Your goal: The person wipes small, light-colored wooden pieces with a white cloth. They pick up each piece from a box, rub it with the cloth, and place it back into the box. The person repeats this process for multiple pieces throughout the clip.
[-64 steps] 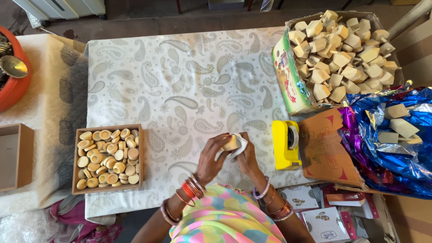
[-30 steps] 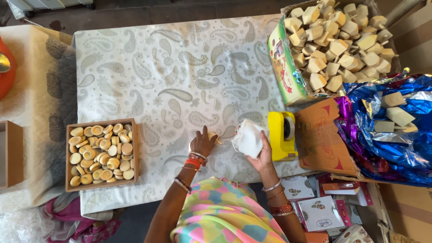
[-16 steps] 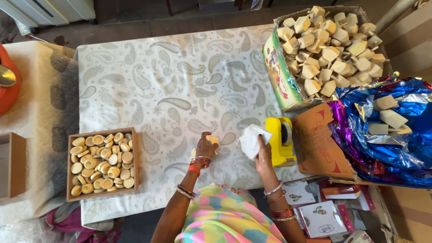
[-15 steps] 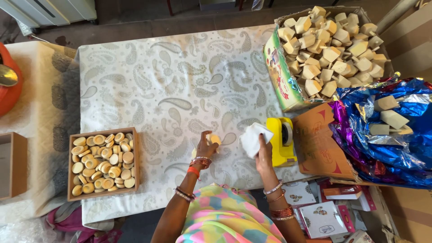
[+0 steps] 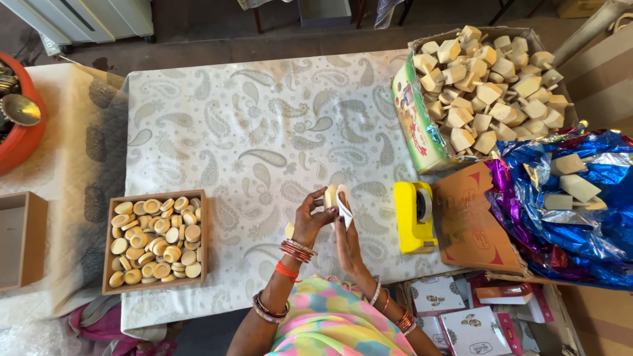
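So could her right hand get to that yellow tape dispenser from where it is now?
Probably yes. The yellow tape dispenser stands just beside the right hand on the table, with only bare cloth between them. But that hand is busy with a white wrapper, so it would need freeing first.

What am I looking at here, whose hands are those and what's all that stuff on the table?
This is one picture from a camera worn on a person's head, looking down at their own hands. The left hand holds a small round tan piece against a white wrapper held by the right hand. On the patterned tablecloth sit a wooden tray of round pieces, a yellow tape dispenser, and a cardboard box of pale wrapped packets.
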